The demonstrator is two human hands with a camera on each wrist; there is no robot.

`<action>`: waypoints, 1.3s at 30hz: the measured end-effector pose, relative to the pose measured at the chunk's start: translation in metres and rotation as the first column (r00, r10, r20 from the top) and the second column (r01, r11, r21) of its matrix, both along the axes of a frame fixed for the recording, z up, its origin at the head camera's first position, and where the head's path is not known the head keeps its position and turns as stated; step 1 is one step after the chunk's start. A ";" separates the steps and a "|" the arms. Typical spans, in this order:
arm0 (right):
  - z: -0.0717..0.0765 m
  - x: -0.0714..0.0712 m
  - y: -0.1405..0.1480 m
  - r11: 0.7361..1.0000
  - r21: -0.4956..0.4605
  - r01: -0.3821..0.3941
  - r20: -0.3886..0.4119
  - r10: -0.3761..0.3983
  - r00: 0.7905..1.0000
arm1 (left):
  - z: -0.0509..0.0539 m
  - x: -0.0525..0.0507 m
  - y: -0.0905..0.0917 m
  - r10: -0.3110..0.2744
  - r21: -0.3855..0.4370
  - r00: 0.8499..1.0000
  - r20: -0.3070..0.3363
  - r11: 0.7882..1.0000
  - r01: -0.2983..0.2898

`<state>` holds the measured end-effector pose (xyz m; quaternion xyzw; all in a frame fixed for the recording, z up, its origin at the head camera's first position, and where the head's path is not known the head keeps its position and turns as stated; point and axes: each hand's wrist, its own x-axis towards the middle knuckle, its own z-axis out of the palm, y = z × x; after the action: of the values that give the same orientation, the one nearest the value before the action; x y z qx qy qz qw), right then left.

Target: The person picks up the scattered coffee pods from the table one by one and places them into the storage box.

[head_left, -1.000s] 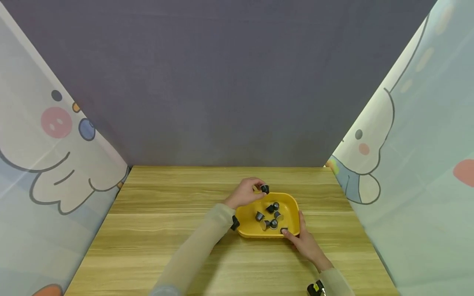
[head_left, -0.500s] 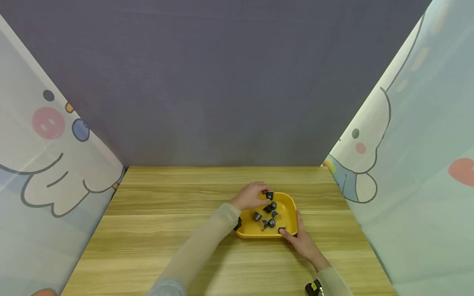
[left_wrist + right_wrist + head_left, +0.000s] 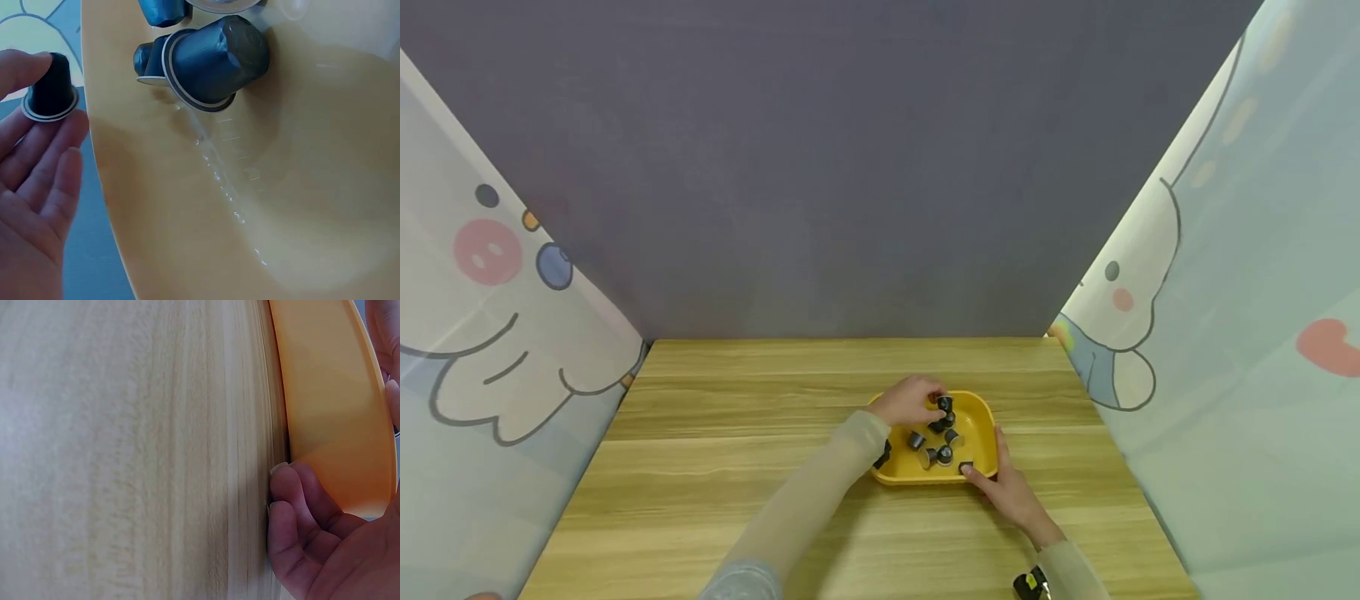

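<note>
My left hand pinches a dark coffee capsule between thumb and fingertips, its rimmed end facing down in the left wrist view. In the head view, the hand is over the far side of a yellow tray, and its capsule appears just above two others. Several more dark capsules lie scattered inside. At the tray's near right corner my right hand grips the edge, thumb over the rim beside one capsule. The right wrist view shows curled fingers against the tray's outer wall.
The tray stands on a light wood-grain table. A dark grey panel rises behind it, with cartoon-printed curtains on both sides. Dark devices, one by the right wrist, are strapped to the wrists.
My left hand has come down and slightly rightward relative to the tray, bringing the pinched capsule closer to those inside. The right hand keeps its grip. The whole head view has shifted slightly.
</note>
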<state>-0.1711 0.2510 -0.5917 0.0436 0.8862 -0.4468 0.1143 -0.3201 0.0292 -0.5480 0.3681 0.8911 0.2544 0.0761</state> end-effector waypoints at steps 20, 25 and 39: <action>0.002 -0.001 -0.005 1.000 -0.004 -0.026 -0.002 0.026 1.000 | 0.002 0.002 -0.009 0.041 0.061 0.985 0.165 0.997 -0.051; 0.001 0.000 -0.004 1.000 0.000 -0.013 -0.004 0.013 1.000 | 0.005 0.000 -0.009 0.010 0.134 0.987 0.163 0.990 -0.032; 0.001 0.001 -0.003 1.000 0.010 -0.017 -0.018 0.017 1.000 | 0.041 0.015 -0.027 0.017 0.357 0.986 0.165 0.931 -0.076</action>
<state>-0.1706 0.2484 -0.5904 0.0328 0.8898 -0.4417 0.1099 -0.3050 0.0027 -0.5073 0.3332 0.8284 0.4445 0.0719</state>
